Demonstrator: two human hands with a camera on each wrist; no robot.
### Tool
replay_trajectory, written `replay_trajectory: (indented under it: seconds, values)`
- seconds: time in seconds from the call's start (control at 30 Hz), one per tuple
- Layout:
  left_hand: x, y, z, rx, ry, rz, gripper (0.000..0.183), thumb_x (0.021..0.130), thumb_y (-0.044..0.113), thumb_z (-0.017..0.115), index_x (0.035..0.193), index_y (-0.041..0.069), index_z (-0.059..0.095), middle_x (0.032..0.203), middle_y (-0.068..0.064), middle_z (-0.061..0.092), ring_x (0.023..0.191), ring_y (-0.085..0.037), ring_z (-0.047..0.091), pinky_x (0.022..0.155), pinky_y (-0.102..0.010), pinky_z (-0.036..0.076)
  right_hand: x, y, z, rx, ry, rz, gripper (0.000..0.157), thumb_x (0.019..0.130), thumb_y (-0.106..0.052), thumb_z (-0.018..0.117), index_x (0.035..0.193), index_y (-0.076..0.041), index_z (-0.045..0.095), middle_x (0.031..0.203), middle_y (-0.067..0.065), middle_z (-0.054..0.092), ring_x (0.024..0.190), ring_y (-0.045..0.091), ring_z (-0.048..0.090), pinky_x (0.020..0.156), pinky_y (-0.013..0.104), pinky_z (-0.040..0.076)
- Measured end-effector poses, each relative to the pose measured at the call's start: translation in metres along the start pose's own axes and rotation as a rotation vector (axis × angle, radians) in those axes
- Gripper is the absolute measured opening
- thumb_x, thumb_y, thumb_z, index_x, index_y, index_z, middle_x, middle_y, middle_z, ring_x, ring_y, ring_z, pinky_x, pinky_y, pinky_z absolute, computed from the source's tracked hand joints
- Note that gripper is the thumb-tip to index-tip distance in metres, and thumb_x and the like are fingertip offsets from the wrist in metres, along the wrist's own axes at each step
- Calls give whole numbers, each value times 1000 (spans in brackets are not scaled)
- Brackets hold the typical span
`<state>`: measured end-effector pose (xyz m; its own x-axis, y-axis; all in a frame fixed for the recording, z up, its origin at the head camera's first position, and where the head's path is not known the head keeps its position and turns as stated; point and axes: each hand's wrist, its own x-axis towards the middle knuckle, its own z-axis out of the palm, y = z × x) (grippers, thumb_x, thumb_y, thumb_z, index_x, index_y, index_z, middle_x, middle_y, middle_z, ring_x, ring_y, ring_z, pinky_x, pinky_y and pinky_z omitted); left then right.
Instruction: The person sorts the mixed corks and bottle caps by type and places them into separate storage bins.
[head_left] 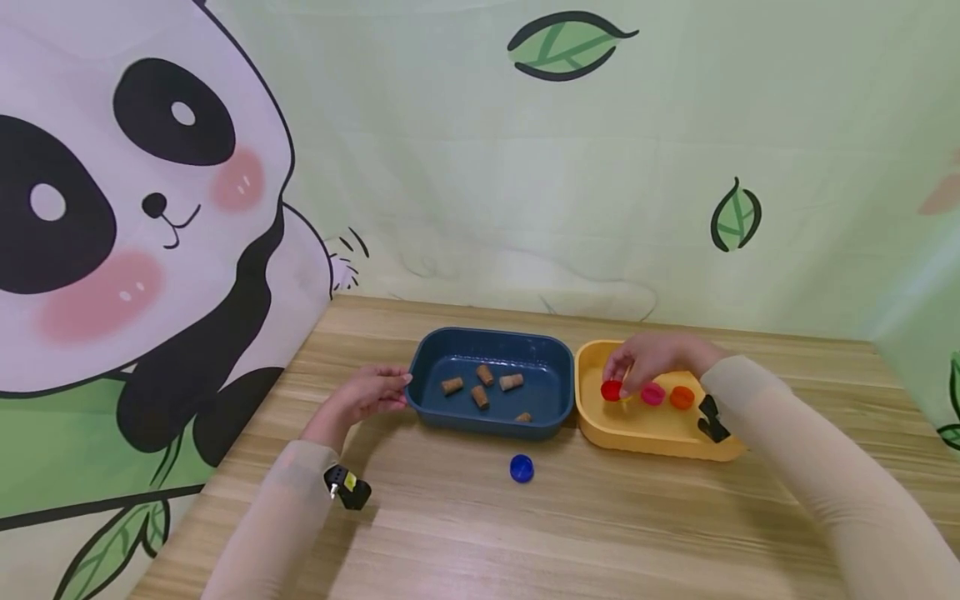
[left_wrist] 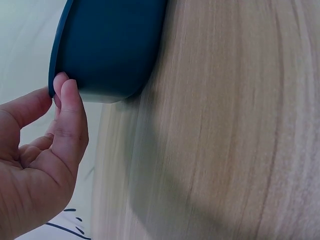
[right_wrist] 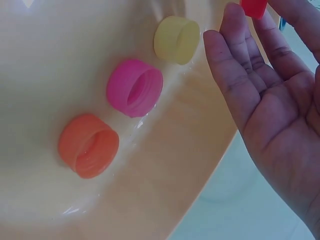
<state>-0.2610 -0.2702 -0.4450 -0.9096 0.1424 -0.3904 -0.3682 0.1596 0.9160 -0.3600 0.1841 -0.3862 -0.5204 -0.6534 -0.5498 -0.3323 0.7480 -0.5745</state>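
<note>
My left hand [head_left: 369,393] pinches the left rim of a dark blue tray [head_left: 487,426], thumb on one side and fingertips on the other in the left wrist view. Several brown corks [head_left: 480,397] lie scattered in that tray. Over the left part of a yellow tray [head_left: 645,442], my right hand [head_left: 651,358] pinches a red bottle cap [head_left: 611,391] between thumb and fingers. Beneath and beside it, a yellow cap [right_wrist: 177,40], a pink cap [right_wrist: 135,87] and an orange cap [right_wrist: 89,145] form a row inside the yellow tray.
A blue bottle cap [head_left: 522,468] lies on the wooden table [head_left: 442,533], in front of the gap between the trays, which stand side by side. Behind the table hangs a pale green cloth [head_left: 450,167] with a panda and leaves printed on it.
</note>
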Motion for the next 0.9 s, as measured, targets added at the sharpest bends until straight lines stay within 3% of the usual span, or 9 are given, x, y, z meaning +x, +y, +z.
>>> replay_trajectory:
  seconds: [0.27, 0.6, 0.9]
  values:
    - [-1, 1, 1, 8, 9, -5, 38, 107, 10, 50, 136, -14, 46, 77, 5, 64, 70, -3, 62, 65, -14, 58, 6, -1, 4, -12, -21, -9, 35, 88, -14, 74, 122, -5, 68, 114, 7, 69, 89, 13, 58, 80, 23, 51]
    - [0, 0, 0, 5, 12, -7, 37, 108, 10, 49, 136, -14, 46, 77, 4, 64, 69, -3, 62, 65, -13, 58, 12, -7, 9, -22, -84, 15, 38, 87, -14, 77, 122, -5, 65, 114, 7, 66, 101, 15, 58, 87, 22, 51]
    - [1, 0, 0, -1, 5, -2, 41, 108, 10, 50, 139, -16, 44, 77, 4, 65, 70, -3, 62, 66, -13, 58, 18, -7, 13, -44, -98, 4, 34, 86, -3, 73, 118, -2, 65, 106, 6, 63, 89, 13, 57, 79, 20, 53]
